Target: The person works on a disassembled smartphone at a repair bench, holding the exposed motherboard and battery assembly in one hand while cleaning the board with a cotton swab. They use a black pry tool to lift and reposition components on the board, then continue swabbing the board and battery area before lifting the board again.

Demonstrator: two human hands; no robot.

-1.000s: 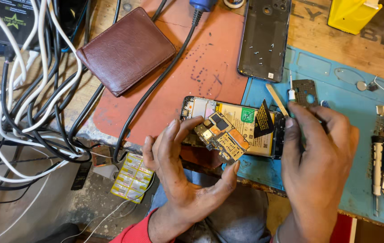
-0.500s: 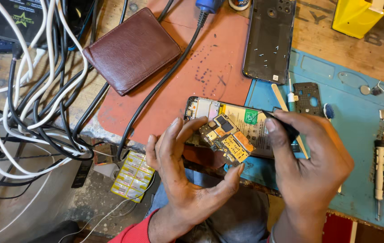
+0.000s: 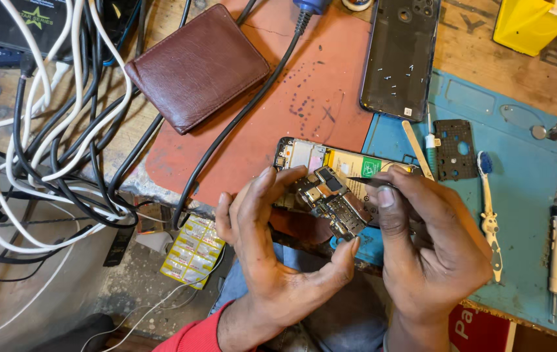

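Probably the opened phone (image 3: 331, 179), gripped at its edges by the left hand (image 3: 278, 254), is light and fragile, while the right hand (image 3: 432, 251) at 3 o'clock pinches thin tweezers (image 3: 364, 183)

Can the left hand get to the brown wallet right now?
Probably not yet. The left hand is busy holding the little circuit board over the opened phone. The brown wallet lies uncovered on the bench, beyond a black cable.
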